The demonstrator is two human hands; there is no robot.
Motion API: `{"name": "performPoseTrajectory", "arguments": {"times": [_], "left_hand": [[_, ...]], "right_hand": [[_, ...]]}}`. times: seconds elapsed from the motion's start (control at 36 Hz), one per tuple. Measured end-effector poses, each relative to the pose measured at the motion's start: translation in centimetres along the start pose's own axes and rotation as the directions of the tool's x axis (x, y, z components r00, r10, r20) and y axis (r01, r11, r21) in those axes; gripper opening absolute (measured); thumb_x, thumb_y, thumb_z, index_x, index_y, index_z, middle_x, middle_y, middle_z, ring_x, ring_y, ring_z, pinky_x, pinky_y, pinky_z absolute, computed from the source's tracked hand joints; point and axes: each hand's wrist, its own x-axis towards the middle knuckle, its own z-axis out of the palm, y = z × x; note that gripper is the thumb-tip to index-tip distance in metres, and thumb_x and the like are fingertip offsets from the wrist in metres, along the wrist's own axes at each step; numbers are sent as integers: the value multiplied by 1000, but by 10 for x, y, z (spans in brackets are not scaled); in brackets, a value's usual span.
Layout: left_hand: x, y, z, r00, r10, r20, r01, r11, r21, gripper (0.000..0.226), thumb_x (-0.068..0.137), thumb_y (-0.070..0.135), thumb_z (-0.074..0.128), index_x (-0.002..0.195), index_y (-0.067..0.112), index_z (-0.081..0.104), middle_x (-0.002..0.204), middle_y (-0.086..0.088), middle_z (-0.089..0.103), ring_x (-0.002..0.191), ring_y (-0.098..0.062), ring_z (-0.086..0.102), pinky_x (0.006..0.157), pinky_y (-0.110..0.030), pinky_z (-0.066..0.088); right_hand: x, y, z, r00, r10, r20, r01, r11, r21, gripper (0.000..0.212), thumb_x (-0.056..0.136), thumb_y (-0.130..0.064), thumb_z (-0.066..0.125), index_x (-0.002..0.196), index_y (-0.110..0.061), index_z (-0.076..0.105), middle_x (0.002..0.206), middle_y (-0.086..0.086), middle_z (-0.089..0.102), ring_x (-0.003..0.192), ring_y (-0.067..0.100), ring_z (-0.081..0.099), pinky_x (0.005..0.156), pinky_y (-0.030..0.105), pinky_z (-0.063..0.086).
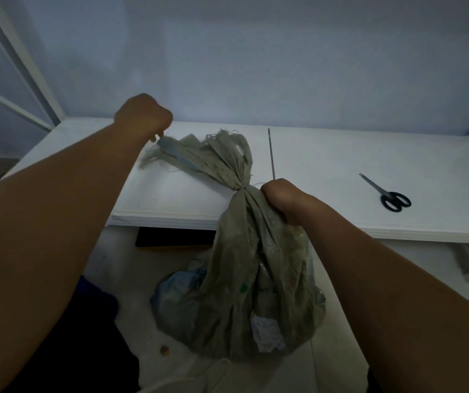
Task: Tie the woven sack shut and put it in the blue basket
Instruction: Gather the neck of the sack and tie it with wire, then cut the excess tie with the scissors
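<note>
A grey-green woven sack hangs in front of the white table, its bulging body over the floor. Its neck is gathered tight at the table's front edge, and the frayed open top fans out flat on the table. My right hand is closed around the neck just beside the gathered point. My left hand is a fist at the far left end of the frayed top, pinching a pale strand there. No blue basket is in view.
The white table has black-handled scissors on its right part and a thin grey rod lying near its middle. A pale blue bag lies on the floor behind the sack. A small round brown object lies on the floor.
</note>
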Motion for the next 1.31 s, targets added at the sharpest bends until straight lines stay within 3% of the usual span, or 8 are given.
{"name": "performPoseTrajectory", "arguments": {"times": [0.08, 0.19, 0.36, 0.53, 0.61, 0.75, 1.06, 1.31], "left_hand": [[-17, 23, 11, 960, 280, -33, -274, 954, 121, 24, 75, 21, 73, 88, 1, 67, 95, -13, 73, 85, -31, 70, 78, -31, 56], [-52, 61, 40, 741, 620, 259, -652, 757, 53, 43, 76, 14, 77, 118, 24, 68, 116, 3, 66, 110, -14, 61, 92, -25, 46], [-82, 82, 88, 594, 529, 607, -648, 761, -29, 89, 77, 24, 78, 153, 31, 31, 149, 11, 46, 132, -11, 45, 109, -27, 34], [-83, 61, 105, 660, 470, 586, -715, 633, 298, 72, 75, 81, 53, 127, 31, 57, 126, 7, 60, 120, -18, 52, 113, -53, 19], [-77, 57, 106, 655, 511, 556, -717, 653, 245, 61, 71, 86, 50, 92, 31, 64, 92, 11, 63, 89, -10, 54, 103, -46, 30], [-79, 63, 116, 636, 506, 583, -715, 670, 199, 66, 66, 92, 48, 79, 29, 60, 81, 11, 56, 79, -9, 54, 77, -34, 40], [-79, 89, 142, 667, 631, 397, -652, 752, -99, 56, 66, 48, 88, 57, 19, 40, 59, 6, 36, 55, -10, 34, 52, -27, 24], [-76, 107, 158, 704, 578, 413, -571, 806, -154, 55, 56, 49, 91, 57, 19, 45, 61, 2, 41, 56, -12, 39, 57, -27, 29]], "right_hand": [[6, 1, -1, 999, 15, 31, -15, 1000, 0, 25, 98, -10, 44, 93, -2, 67, 88, 14, 64, 73, 25, 58, 62, 26, 42], [6, 1, -1, 996, 18, 88, -19, 1000, 14, 25, 99, -18, 49, 103, -5, 70, 90, 11, 65, 70, 24, 57, 60, 28, 42], [14, 0, -7, 992, -71, 106, 65, 996, 55, 24, 98, -14, 51, 101, -6, 73, 95, 14, 75, 78, 23, 66, 63, 30, 49], [22, -1, -26, 981, -187, 46, 184, 981, 54, 24, 101, -14, 52, 88, -6, 70, 74, 9, 70, 61, 17, 68, 53, 26, 54], [25, 1, -30, 976, -219, -13, 219, 968, 120, 24, 101, -20, 57, 85, -5, 67, 76, 13, 73, 67, 24, 72, 62, 34, 58], [31, 1, -33, 966, -203, -161, 232, 953, 193, 24, 98, -16, 63, 78, -4, 67, 73, 16, 71, 64, 28, 67, 68, 43, 61], [41, 24, -69, 937, -41, -348, 231, 819, 525, 14, 88, -15, 76, 86, -5, 67, 77, 15, 72, 58, 25, 67, 56, 30, 58], [47, 39, -85, 919, 129, -372, 209, 639, 740, 18, 94, -21, 71, 88, -4, 69, 87, 15, 75, 70, 25, 72, 73, 37, 65]]}}
